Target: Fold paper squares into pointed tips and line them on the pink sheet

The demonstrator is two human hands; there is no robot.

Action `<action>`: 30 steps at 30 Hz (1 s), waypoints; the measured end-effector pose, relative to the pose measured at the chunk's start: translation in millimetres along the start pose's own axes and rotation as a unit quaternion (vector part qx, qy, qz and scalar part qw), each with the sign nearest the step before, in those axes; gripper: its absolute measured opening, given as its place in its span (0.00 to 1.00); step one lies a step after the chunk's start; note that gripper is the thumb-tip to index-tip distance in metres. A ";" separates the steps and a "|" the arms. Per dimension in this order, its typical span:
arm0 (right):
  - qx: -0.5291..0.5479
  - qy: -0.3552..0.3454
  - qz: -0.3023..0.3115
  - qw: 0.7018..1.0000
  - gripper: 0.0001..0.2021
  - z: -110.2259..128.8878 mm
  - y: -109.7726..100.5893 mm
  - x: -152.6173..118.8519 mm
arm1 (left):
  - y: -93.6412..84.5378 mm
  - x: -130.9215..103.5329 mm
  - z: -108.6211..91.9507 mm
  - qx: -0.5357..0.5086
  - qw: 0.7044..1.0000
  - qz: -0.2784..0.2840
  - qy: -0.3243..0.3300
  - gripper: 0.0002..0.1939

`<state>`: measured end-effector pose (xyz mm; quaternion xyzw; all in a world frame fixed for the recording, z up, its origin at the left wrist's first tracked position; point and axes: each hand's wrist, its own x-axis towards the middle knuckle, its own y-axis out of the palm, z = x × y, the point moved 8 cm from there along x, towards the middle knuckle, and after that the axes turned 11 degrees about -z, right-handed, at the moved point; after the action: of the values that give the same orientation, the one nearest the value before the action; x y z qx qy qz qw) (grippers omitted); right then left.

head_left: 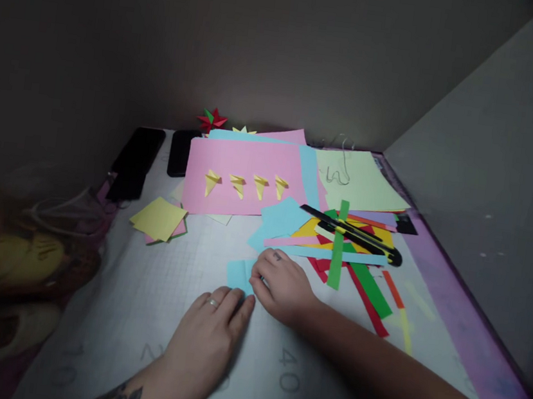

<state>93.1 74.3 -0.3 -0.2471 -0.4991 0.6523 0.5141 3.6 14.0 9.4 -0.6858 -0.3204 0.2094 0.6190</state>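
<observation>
A small light blue paper (238, 275) with a crease lies flat on the white gridded sheet, between my two hands. My left hand (212, 329), with a ring on one finger, has its fingertips on the paper's lower edge. On the paper's right side rests my right hand (280, 284), its fingers curled together and pinching the edge. Beyond them, several folded yellow paper pieces (259, 186) stand in a row on a pink sheet (247, 158).
Behind my right hand lie a black and yellow cutter (363, 237), a green strip (337, 253) and other coloured strips. A stack of small squares (160, 217) is at the left, near dark phones (139, 151). A red and green paper star (213, 119) sits at the back.
</observation>
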 end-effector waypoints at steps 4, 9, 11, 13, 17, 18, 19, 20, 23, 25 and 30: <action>-0.015 -0.001 -0.002 1.000 0.06 0.8 0.4 -0.2 | 0.0 -0.1 -0.9 0.005 1.000 0.008 -0.013 0.25; 0.019 0.001 -0.023 1.000 0.02 -0.6 -2.2 -4.5 | 0.1 -0.4 -2.0 0.022 0.999 0.016 -0.035 0.28; 0.039 0.001 -0.041 0.998 0.06 -2.5 -4.3 -6.7 | 0.6 -0.7 -2.4 0.021 0.999 0.023 -0.035 0.28; 0.037 0.013 -0.062 0.997 0.06 -7.0 -6.4 -8.0 | 0.6 -1.0 -2.3 0.021 0.999 0.026 -0.031 0.28; 0.010 0.053 -0.102 0.993 0.03 -18.0 -11.5 -7.8 | 0.9 -1.1 -0.8 0.016 0.999 0.033 -0.030 0.27; 0.008 0.057 -0.113 0.992 0.02 -19.8 -13.2 -7.9 | 1.1 -1.1 -0.6 0.014 0.999 0.034 -0.029 0.27; 0.010 0.057 -0.127 0.990 0.02 -20.8 -15.3 -8.4 | 1.1 -1.1 -0.6 0.012 0.999 0.035 -0.029 0.27; 0.017 0.050 -0.144 0.988 0.03 -20.7 -17.9 -9.3 | 1.1 -1.0 -0.8 0.010 0.999 0.035 -0.029 0.27; 0.071 -0.044 -0.182 0.980 0.09 -9.2 -24.0 -15.4 | 0.6 -0.5 -1.4 0.006 0.999 0.030 -0.029 0.27; 0.096 -0.143 -0.179 0.969 0.12 4.6 -24.4 -22.7 | -0.9 0.0 -0.2 0.001 0.999 0.022 -0.034 0.24; 0.061 -0.240 -0.150 0.957 0.13 19.0 -19.9 -33.3 | -5.5 -1.0 14.7 -0.006 0.999 0.000 -0.052 0.24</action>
<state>97.3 35.7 18.6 0.0266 -0.5987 0.6367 0.4853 -8.2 23.9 12.5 -0.6778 -0.3535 0.2424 0.5973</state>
